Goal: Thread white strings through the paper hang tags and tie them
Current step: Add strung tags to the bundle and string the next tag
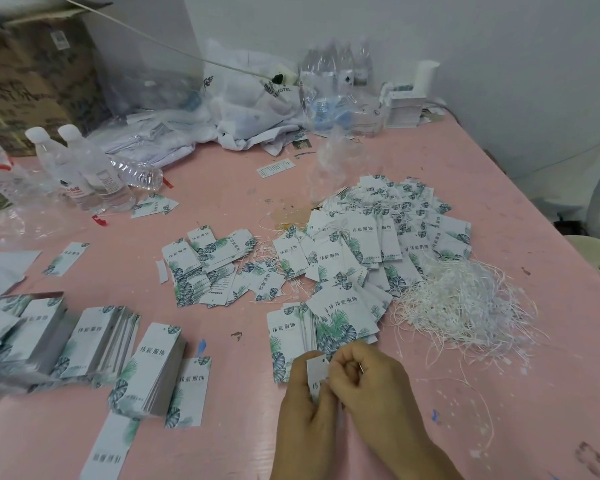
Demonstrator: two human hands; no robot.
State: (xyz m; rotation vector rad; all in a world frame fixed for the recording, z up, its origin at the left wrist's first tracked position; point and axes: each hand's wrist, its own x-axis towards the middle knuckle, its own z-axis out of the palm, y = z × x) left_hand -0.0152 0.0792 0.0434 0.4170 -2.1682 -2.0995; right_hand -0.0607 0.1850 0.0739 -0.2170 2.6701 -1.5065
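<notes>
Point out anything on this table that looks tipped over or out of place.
One clear water bottle lies on its side by two upright bottles at the far left. Brown stains mark the pink table near the tags.

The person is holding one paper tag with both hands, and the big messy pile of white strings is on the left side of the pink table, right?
Not quite. The head view shows both hands, left hand and right hand, holding one paper tag, but the pile of white strings lies on the right side of the pink table, not the left.
</notes>
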